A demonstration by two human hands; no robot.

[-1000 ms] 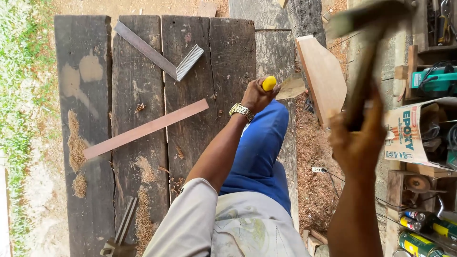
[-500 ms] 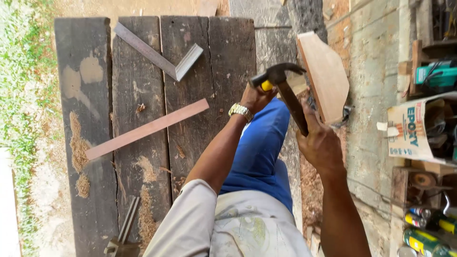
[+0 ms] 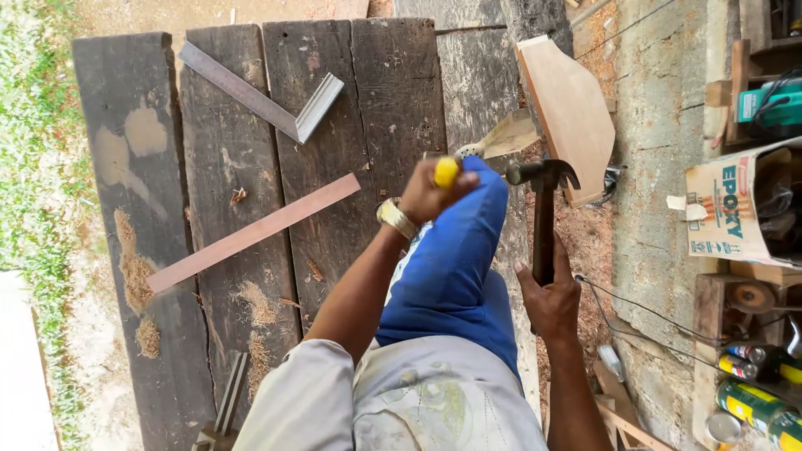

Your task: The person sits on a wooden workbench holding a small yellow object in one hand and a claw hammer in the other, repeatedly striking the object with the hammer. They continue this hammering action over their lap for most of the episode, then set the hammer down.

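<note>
Spreading away from both hands to the left lies a dark plank workbench, dusted with sawdust; on it, well left of the left hand, a long reddish wood strip lies slantwise, and farther up a metal try square rests flat; ahead of the hands, a light, shaped wooden board stands on edge just beyond the hammer's head; a blue-trousered knee rises between the two hands; the right hand is closed around the handle of a claw hammer, whose head sits above that hand, level with and just right of the left fist; the left hand, with a wristwatch, is clenched about a yellow-handled chisel, its yellow butt showing at the top of the fist near the hammer head, not touching it.
</note>
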